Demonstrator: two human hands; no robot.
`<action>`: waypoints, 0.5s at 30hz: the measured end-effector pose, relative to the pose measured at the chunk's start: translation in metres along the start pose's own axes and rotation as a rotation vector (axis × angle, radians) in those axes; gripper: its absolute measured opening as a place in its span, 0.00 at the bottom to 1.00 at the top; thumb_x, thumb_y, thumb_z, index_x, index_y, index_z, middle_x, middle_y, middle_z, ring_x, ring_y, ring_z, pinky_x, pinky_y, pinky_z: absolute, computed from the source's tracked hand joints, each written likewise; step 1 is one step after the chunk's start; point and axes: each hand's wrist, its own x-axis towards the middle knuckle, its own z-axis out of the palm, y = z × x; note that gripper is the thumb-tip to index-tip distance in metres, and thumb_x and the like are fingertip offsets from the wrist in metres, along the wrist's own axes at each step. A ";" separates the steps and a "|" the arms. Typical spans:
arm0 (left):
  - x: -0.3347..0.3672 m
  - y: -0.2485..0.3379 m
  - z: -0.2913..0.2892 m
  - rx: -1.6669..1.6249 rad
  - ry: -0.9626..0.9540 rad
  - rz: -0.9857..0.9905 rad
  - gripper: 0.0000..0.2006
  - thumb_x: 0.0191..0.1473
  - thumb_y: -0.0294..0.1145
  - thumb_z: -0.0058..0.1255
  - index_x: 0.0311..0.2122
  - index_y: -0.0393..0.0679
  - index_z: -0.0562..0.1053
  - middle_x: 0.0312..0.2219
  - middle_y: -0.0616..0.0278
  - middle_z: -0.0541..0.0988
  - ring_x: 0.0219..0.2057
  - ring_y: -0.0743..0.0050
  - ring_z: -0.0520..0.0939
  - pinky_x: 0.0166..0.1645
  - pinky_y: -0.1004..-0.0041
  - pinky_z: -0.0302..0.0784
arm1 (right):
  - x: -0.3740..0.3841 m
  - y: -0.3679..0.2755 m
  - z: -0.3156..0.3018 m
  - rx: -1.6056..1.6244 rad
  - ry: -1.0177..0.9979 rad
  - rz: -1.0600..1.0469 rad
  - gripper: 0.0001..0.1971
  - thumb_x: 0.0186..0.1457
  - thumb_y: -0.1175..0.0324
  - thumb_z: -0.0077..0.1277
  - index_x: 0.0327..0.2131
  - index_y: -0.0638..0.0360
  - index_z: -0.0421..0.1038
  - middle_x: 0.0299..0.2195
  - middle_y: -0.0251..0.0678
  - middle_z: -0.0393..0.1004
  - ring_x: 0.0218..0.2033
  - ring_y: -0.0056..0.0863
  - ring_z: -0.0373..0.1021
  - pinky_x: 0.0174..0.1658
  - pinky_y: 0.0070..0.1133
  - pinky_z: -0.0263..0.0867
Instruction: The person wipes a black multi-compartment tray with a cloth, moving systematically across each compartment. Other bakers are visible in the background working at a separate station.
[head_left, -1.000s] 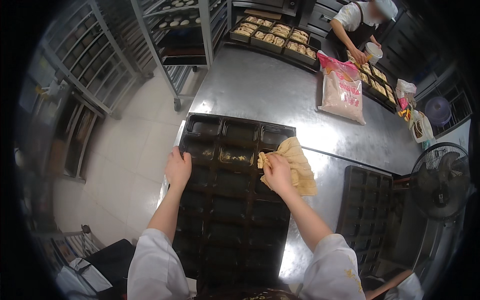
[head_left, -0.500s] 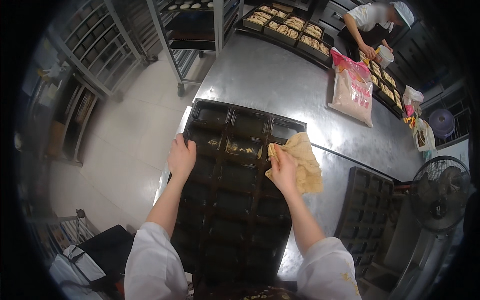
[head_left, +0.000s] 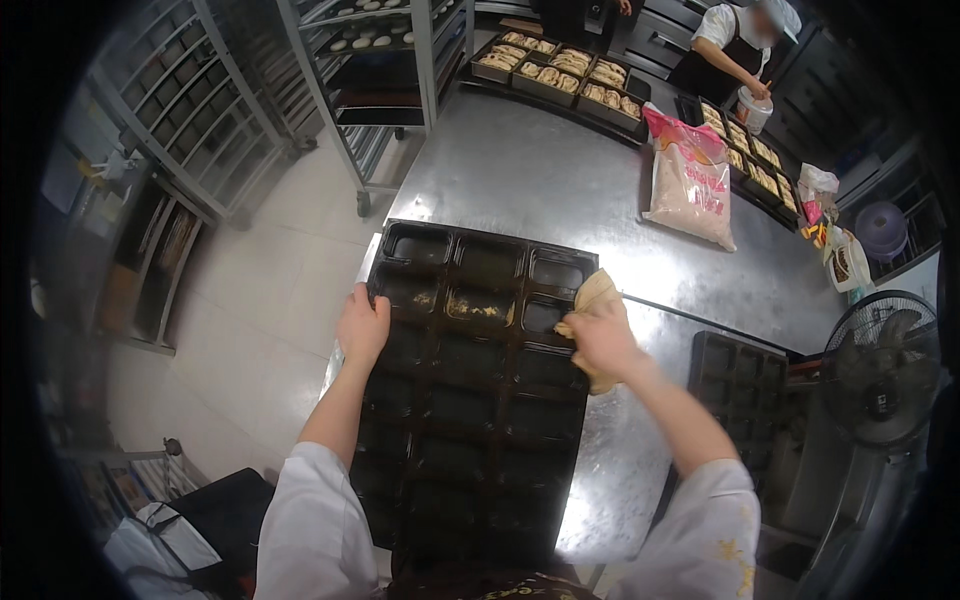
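Observation:
A large dark baking pan (head_left: 432, 352) with rows of rectangular wells lies in front of me on the steel table. My left hand (head_left: 363, 326) is closed on its left rim, near the far corner. In my right hand (head_left: 606, 338) a yellow cloth (head_left: 597, 290) is bunched up, at the pan's right edge beside the second row of wells. Yellowish crumbs (head_left: 478, 308) lie in the middle well of that row, with a few more in the well to its left. The fingertips of my right hand are partly hidden by the cloth and slightly blurred.
Beyond the pan on the steel table (head_left: 520, 165) stands a pink and clear bag (head_left: 690, 185). Filled loaf tins (head_left: 560, 75) line the far edge. A co-worker (head_left: 735, 50) holds a white tub (head_left: 754, 108). Another pan (head_left: 735, 385) and a fan (head_left: 880, 370) are at right, racks (head_left: 365, 90) at left.
My right hand has shifted slightly right with the cloth, now more bunched under the palm. My left hand keeps its grip on the rim. The co-worker's tub has moved slightly.

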 end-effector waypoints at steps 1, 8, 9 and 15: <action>0.000 0.004 0.001 -0.010 -0.004 -0.003 0.17 0.53 0.42 0.37 0.42 0.42 0.63 0.33 0.46 0.72 0.33 0.42 0.75 0.36 0.51 0.71 | -0.014 0.017 -0.002 -0.087 0.014 -0.019 0.12 0.43 0.71 0.48 0.35 0.55 0.71 0.28 0.38 0.74 0.38 0.37 0.67 0.47 0.31 0.57; -0.004 -0.003 0.004 -0.010 0.041 -0.057 0.17 0.53 0.43 0.37 0.42 0.42 0.63 0.34 0.46 0.72 0.33 0.41 0.75 0.38 0.51 0.71 | -0.064 0.075 -0.079 -0.066 0.174 0.609 0.12 0.50 0.73 0.44 0.40 0.61 0.68 0.30 0.44 0.75 0.35 0.42 0.70 0.40 0.33 0.66; -0.007 -0.003 0.005 -0.011 0.020 -0.062 0.17 0.53 0.43 0.37 0.42 0.42 0.63 0.34 0.46 0.72 0.33 0.42 0.75 0.38 0.51 0.70 | -0.068 0.070 -0.080 0.137 0.252 0.654 0.13 0.52 0.73 0.43 0.42 0.62 0.67 0.31 0.44 0.75 0.36 0.43 0.70 0.41 0.33 0.66; -0.001 0.002 0.003 0.008 0.010 -0.033 0.18 0.53 0.43 0.37 0.43 0.42 0.63 0.34 0.46 0.72 0.34 0.43 0.76 0.38 0.51 0.70 | -0.017 0.007 -0.006 0.403 0.325 0.385 0.19 0.51 0.68 0.49 0.47 0.62 0.65 0.34 0.42 0.72 0.41 0.41 0.65 0.47 0.32 0.61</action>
